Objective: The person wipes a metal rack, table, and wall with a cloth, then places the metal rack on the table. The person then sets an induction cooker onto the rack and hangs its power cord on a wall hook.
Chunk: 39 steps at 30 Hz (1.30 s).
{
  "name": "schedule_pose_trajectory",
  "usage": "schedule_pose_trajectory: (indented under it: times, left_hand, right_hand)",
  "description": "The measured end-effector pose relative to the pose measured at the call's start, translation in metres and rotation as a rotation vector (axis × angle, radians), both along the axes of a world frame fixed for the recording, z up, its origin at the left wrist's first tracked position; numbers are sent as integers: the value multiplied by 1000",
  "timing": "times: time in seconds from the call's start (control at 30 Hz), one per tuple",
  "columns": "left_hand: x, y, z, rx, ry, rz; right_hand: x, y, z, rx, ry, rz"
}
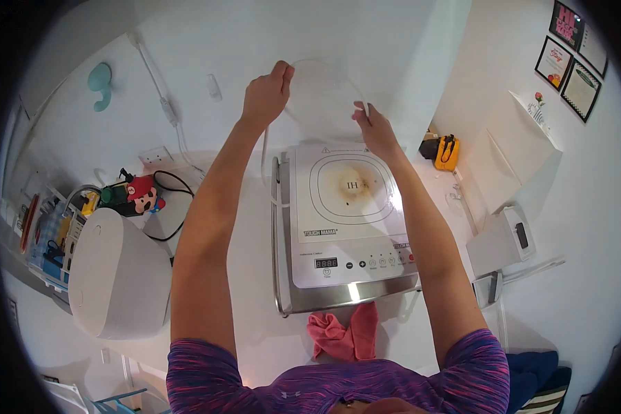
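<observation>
My left hand (268,95) is raised in front of the white wall, its fingers closed round a white power cord (265,148). From that fist the cord hangs down to the left side of a white induction cooker (324,243), and a faint loop of it arches across toward my right hand. My right hand (375,130) is lower, above the cooker's back right corner, pinching another stretch of the cord. Brown scorch marks show on the cooker's top around the IH mark. Under the cooker is a metal stand (310,301).
A crumpled pink cloth (343,332) lies in front of the stand. At left are a white rounded appliance (117,276), a red plush figure (143,193) and a wall outlet (156,156). A yellow and black item (446,152) and a white box (501,240) are at right.
</observation>
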State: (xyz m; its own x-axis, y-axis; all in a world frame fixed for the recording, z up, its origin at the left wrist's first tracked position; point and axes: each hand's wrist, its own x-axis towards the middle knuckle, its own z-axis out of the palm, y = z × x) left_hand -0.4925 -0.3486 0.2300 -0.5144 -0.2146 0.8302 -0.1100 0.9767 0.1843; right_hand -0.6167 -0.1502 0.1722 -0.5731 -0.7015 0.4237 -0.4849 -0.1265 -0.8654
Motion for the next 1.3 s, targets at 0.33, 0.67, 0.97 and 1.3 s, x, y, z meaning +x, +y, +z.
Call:
schedule_pose_trajectory:
  times: [0.33,0.67,0.97,1.3]
  left_hand:
    - [-44,36,20,25,-222,46]
    - [-28,64,-20,-339,15,201]
    - [46,48,-56,-115,-380,208]
    - [-25,-12,-66,-242,-283,46]
  right_hand:
    - [-2,-34,-5,222,-63,-374]
    - [-38,-73,-52,-168,-250,-594]
    - [-47,-70,-64,-55,124,-676]
    - [-78,-68,-96,355,169,-617]
